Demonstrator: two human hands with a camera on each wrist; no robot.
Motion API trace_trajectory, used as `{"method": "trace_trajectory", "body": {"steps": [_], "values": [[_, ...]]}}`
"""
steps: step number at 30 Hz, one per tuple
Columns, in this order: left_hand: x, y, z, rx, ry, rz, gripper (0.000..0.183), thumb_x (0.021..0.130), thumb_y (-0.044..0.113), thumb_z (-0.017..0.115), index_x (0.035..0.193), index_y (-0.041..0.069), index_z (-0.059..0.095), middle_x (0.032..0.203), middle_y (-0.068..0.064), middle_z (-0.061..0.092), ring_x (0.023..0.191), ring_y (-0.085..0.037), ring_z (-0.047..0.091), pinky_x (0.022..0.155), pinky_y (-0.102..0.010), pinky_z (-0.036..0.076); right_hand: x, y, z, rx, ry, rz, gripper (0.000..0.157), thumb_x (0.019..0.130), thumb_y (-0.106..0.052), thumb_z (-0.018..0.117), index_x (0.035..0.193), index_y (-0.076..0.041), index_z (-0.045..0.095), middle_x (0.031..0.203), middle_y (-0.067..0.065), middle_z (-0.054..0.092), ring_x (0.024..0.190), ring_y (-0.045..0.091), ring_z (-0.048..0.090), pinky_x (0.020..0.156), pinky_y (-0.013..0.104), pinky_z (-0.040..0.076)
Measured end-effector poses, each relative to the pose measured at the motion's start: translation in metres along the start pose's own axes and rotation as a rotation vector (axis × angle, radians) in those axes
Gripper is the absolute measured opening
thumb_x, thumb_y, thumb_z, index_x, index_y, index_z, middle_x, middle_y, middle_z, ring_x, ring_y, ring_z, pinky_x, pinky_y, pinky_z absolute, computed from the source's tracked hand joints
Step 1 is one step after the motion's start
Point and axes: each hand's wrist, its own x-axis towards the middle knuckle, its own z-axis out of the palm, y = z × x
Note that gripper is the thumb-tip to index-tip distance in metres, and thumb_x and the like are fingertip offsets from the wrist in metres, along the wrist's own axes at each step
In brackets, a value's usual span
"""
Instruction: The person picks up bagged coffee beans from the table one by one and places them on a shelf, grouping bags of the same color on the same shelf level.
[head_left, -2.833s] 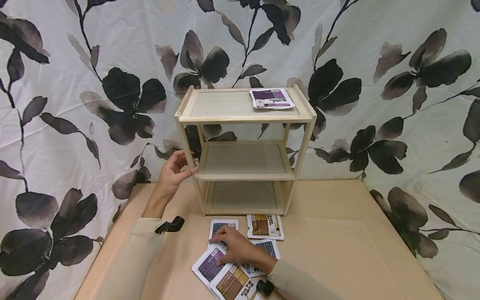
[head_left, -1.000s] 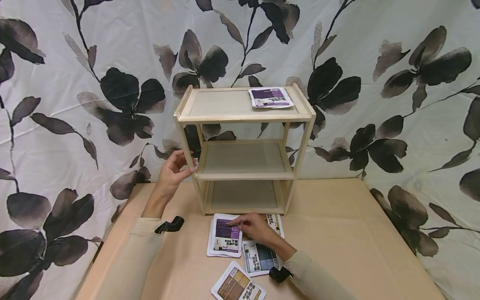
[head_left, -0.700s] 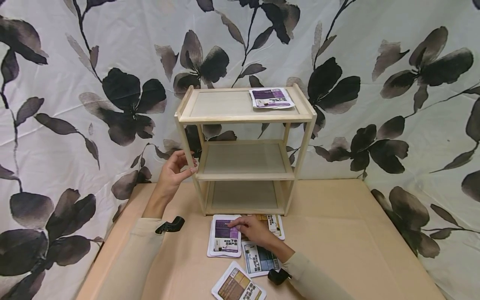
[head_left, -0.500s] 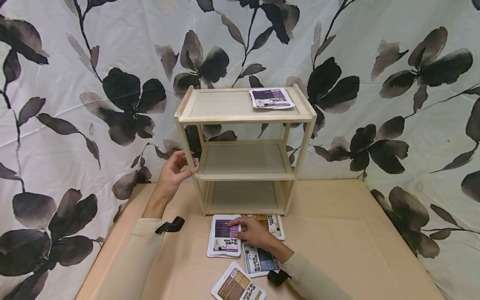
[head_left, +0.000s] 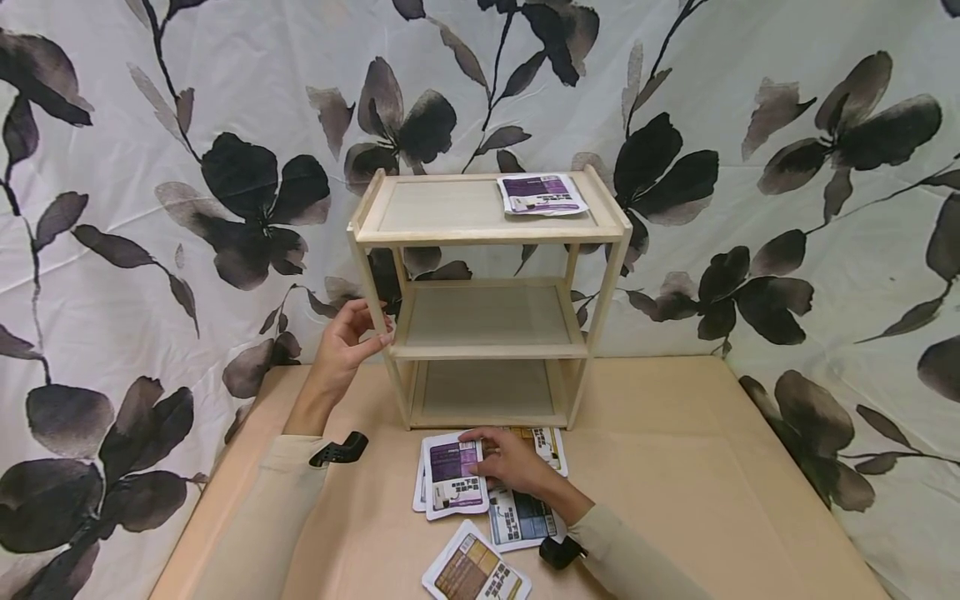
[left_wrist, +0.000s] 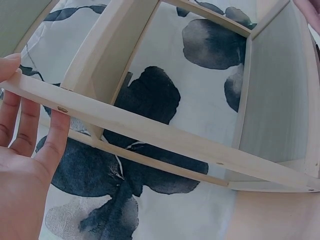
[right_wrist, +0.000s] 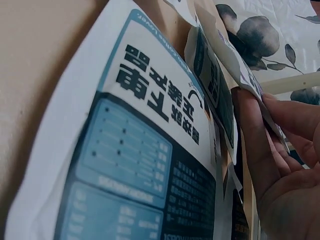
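Note:
My left hand (head_left: 341,350) grips the left front post of a small three-tier wooden shelf (head_left: 487,353); in the left wrist view the thumb lies over the post (left_wrist: 150,131) and the fingers behind it. On the table before the shelf, my right hand (head_left: 513,462) pinches the right edge of a purple-labelled coffee packet (head_left: 452,492), its edge raised between thumb and fingers in the right wrist view. Under it, another packet's white edge (head_left: 419,492) shows at the left. A blue-labelled packet (head_left: 517,518) lies below my right hand, and a brown-labelled one (head_left: 551,450) is partly behind it.
Another brown-labelled packet (head_left: 476,567) lies nearest the front. A purple-labelled packet (head_left: 543,195) rests on the shelf's top tier, toward the right. A floral cloth (head_left: 825,208) hangs behind the table (head_left: 675,467).
The purple-labelled packet went from beside the front brown one up onto the packet near the shelf. In the last half second it shifted slightly right in my right hand. My left hand stayed put.

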Motion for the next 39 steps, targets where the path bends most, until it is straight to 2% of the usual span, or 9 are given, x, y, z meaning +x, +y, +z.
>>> {"method": "trace_trajectory", "body": {"steps": [3, 6, 10, 18, 24, 27, 33, 36, 39], "values": [[0.000, 0.000, 0.000, 0.000, 0.001, -0.001, 0.046, 0.087, -0.013, 0.069, 0.129, 0.000, 0.057, 0.106, -0.013, 0.065, 0.100, -0.020, 0.060, 0.086, -0.029, 0.050, -0.001, -0.001, -0.001, 0.014, 0.000, -0.004, 0.047, 0.092, -0.002, 0.072, 0.137, -0.005, 0.059, 0.103, 0.014, 0.068, 0.079, 0.023, 0.071, 0.059, 0.036, 0.058], [-0.001, 0.000, 0.000, 0.002, 0.003, -0.008, 0.046, 0.087, -0.013, 0.069, 0.129, 0.003, 0.059, 0.105, -0.009, 0.066, 0.099, -0.019, 0.060, 0.086, -0.029, 0.050, -0.003, -0.001, -0.002, 0.021, 0.002, -0.003, 0.046, 0.090, -0.003, 0.074, 0.134, -0.006, 0.061, 0.098, 0.014, 0.065, 0.074, 0.020, 0.069, 0.059, 0.036, 0.058], [-0.001, -0.001, 0.001, 0.006, 0.005, -0.013, 0.047, 0.087, -0.013, 0.069, 0.127, 0.010, 0.062, 0.106, -0.015, 0.065, 0.100, -0.019, 0.061, 0.086, -0.028, 0.051, -0.006, -0.003, -0.005, 0.030, -0.003, -0.001, 0.045, 0.090, -0.006, 0.075, 0.133, -0.007, 0.063, 0.095, 0.014, 0.061, 0.072, 0.017, 0.067, 0.059, 0.039, 0.058], [-0.001, 0.002, 0.001, 0.028, 0.007, -0.019, 0.048, 0.087, -0.012, 0.069, 0.128, 0.012, 0.061, 0.109, -0.027, 0.060, 0.101, -0.020, 0.061, 0.087, -0.029, 0.051, -0.010, -0.014, -0.012, 0.003, -0.015, -0.023, 0.047, 0.089, -0.005, 0.074, 0.134, -0.007, 0.062, 0.095, 0.013, 0.065, 0.068, 0.015, 0.067, 0.059, 0.038, 0.058], [0.001, 0.001, 0.000, 0.028, 0.005, -0.015, 0.048, 0.087, -0.012, 0.069, 0.132, -0.006, 0.052, 0.108, -0.021, 0.062, 0.101, -0.019, 0.061, 0.087, -0.028, 0.051, -0.014, -0.024, -0.021, 0.026, -0.007, -0.028, 0.046, 0.090, -0.003, 0.073, 0.135, -0.007, 0.061, 0.102, 0.012, 0.065, 0.074, 0.019, 0.070, 0.064, 0.050, 0.059], [-0.001, 0.001, 0.000, 0.021, 0.001, -0.011, 0.051, 0.087, -0.013, 0.068, 0.133, -0.013, 0.047, 0.108, -0.019, 0.063, 0.101, -0.019, 0.061, 0.087, -0.029, 0.051, -0.018, -0.030, -0.024, 0.044, -0.008, -0.024, 0.046, 0.091, -0.004, 0.072, 0.135, -0.008, 0.061, 0.107, 0.013, 0.066, 0.079, 0.020, 0.071, 0.068, 0.052, 0.059], [-0.002, 0.003, -0.001, 0.006, -0.008, 0.001, 0.049, 0.087, -0.014, 0.068, 0.132, -0.012, 0.049, 0.107, -0.021, 0.063, 0.101, -0.020, 0.061, 0.087, -0.028, 0.052, -0.027, -0.043, -0.031, 0.059, -0.010, -0.034, 0.046, 0.092, -0.006, 0.073, 0.136, -0.008, 0.060, 0.114, 0.016, 0.067, 0.082, 0.021, 0.071, 0.070, 0.046, 0.060], [-0.003, 0.003, -0.001, 0.001, -0.014, 0.013, 0.050, 0.087, -0.014, 0.068, 0.132, -0.013, 0.047, 0.108, -0.023, 0.062, 0.101, -0.023, 0.060, 0.087, -0.028, 0.052, -0.031, -0.050, -0.034, 0.084, -0.009, -0.041, 0.046, 0.093, -0.006, 0.072, 0.136, -0.006, 0.058, 0.115, 0.017, 0.068, 0.086, 0.024, 0.073, 0.070, 0.040, 0.061], [-0.005, 0.003, -0.002, -0.002, -0.016, 0.020, 0.048, 0.087, -0.014, 0.068, 0.131, -0.008, 0.051, 0.109, -0.019, 0.063, 0.101, -0.023, 0.060, 0.087, -0.028, 0.051, -0.035, -0.056, -0.037, 0.098, -0.003, -0.049, 0.046, 0.093, -0.006, 0.072, 0.137, -0.005, 0.057, 0.115, 0.018, 0.069, 0.089, 0.026, 0.074, 0.070, 0.039, 0.061]]}}
